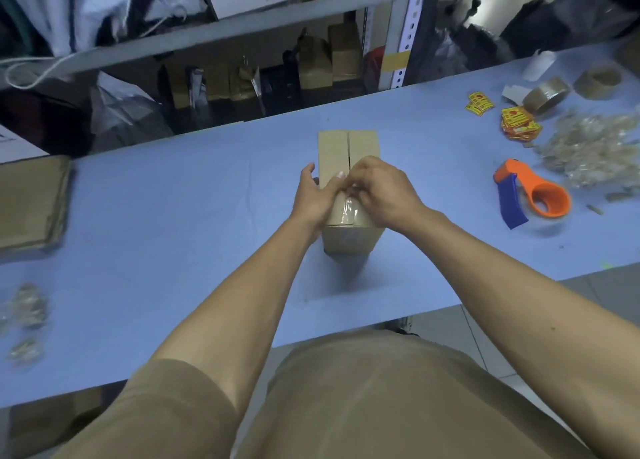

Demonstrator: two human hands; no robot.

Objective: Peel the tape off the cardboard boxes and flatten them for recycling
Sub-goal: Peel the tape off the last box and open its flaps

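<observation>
A small brown cardboard box [348, 148] stands on the blue table [173, 216], its top flaps meeting along a centre seam. Clear tape [348, 212] still covers the near part of the seam and runs down the front face. My left hand [313, 198] holds the box's left side, with its thumb lying on the top. My right hand [379, 190] sits over the seam, fingers curled and pinching the loose end of the tape. The far half of the seam shows bare cardboard.
Flattened cardboard [33, 202] lies at the table's left edge. An orange and blue tape dispenser [530, 195], tape rolls [547, 94], yellow stickers [519, 124] and a heap of peeled tape [592, 146] occupy the right. Small tape wads [26, 309] lie near left. Cluttered shelves stand behind.
</observation>
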